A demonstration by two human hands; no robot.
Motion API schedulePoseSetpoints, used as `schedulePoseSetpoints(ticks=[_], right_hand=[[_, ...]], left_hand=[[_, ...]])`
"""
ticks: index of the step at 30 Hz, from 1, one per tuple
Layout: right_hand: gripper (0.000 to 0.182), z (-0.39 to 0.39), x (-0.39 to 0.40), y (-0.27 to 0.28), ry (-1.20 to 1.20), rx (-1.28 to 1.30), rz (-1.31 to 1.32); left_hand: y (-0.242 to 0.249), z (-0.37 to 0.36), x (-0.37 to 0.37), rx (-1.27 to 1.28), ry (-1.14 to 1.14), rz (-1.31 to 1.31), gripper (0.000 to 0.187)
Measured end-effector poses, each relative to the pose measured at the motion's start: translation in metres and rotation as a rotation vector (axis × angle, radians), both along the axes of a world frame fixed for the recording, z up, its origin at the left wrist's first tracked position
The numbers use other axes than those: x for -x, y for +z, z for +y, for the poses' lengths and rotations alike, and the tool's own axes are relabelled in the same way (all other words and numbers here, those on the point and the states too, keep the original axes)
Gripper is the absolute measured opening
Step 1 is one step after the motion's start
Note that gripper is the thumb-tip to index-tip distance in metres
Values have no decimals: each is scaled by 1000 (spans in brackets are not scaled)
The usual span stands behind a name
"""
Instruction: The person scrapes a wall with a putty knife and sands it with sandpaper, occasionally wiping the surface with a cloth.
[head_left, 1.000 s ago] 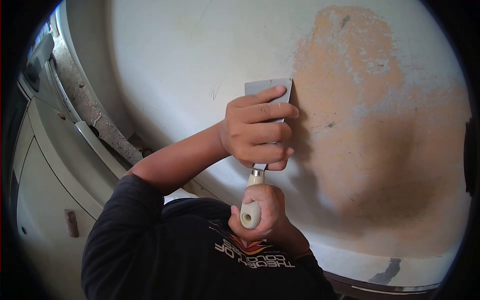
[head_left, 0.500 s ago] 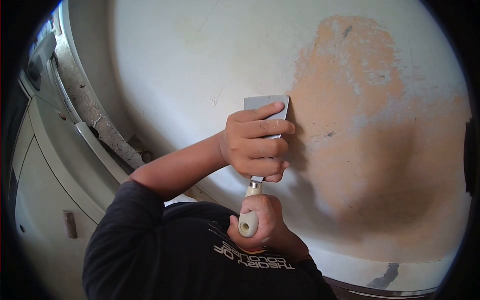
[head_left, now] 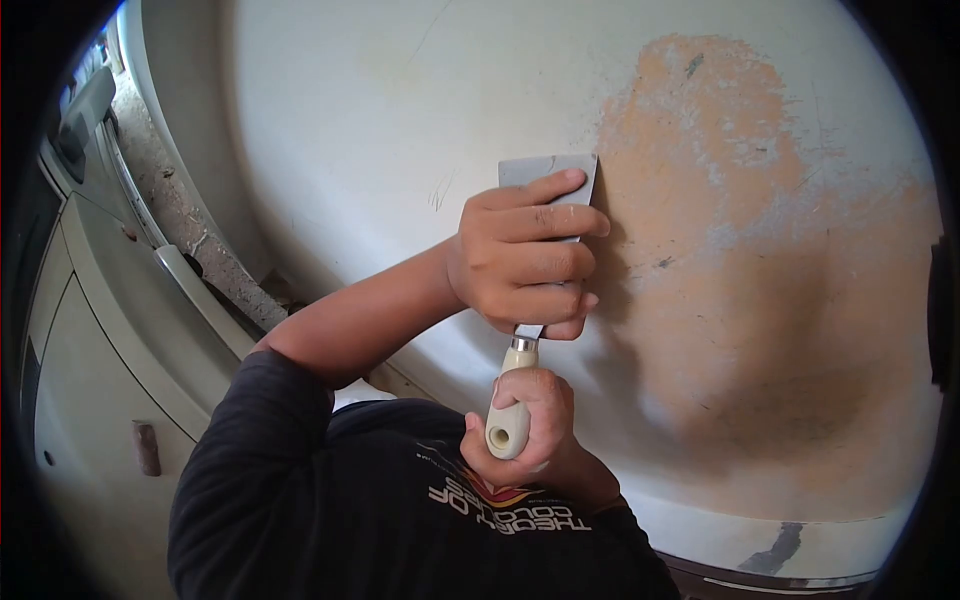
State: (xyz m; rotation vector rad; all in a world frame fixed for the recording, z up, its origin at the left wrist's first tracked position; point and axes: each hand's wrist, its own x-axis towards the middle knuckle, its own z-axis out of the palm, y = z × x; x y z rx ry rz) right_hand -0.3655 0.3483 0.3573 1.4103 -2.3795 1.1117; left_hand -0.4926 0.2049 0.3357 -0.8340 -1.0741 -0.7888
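Observation:
A putty knife with a wide metal blade [head_left: 520, 173] and a cream handle [head_left: 509, 430] is held in both hands, blade end up, over the pale panel [head_left: 340, 120]. My left hand [head_left: 530, 255] is closed across the blade, its fingers laid over the metal. Below it, my right hand [head_left: 545, 405] is wrapped round the handle close to my chest. The blade's top edge is near the left border of an orange-tan filler patch [head_left: 740, 200], which has grey-white scuffs and dark marks.
A pale vehicle door [head_left: 110, 370] with a long handle [head_left: 200, 290] stands at the left, a mirror [head_left: 85, 120] above it. Rough ground [head_left: 190, 215] shows between the door and the panel. A dark grey smear [head_left: 775, 550] marks the panel's lower right.
Both hands and the putty knife have moved up and slightly right along the panel. The grip of each hand stays the same.

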Motion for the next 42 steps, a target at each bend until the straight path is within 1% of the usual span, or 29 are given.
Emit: schedulePoseSetpoints(ticks=[2,4,6,8,11,14,17,21,26,29,32,34,36,38,42], right_hand=[[44,5,-2,-7,1,6,15],[45,2,3,-7,18,-8,27],[46,5,0,-6,4,-27,6],[46,1,5,-4,26,14,7],[46,3,3,-16,2,15,23],[46,2,5,-13,27,20,71],[46,-1,6,-8,31,17,63],[45,5,7,-19,20,37,97],[45,3,7,-14,4,10,86],[46,11,5,-21,14,-2,65],[46,4,9,-13,50,43,15],[46,1,8,-13,31,48,43],[46,1,8,-14,24,59,79],[46,8,8,-18,33,-7,19],[47,2,13,-7,73,38,-5]], left_hand=[[-9,4,-4,17,-8,-3,23],[-6,1,-1,23,-8,-7,23],[-1,-1,4,34,-7,54,22],[3,-2,4,27,-23,54,22],[-7,-3,1,47,25,37,24],[-6,-1,3,26,19,57,25],[-1,-2,4,17,6,54,24],[-5,-2,3,22,52,66,25],[-1,-3,4,20,19,54,24],[-9,2,3,22,36,63,24],[-2,-1,4,21,24,51,25],[4,-4,7,7,35,80,26],[-4,-3,5,21,38,76,27],[-11,-1,1,43,57,34,27],[10,-8,8,20,44,88,27]])
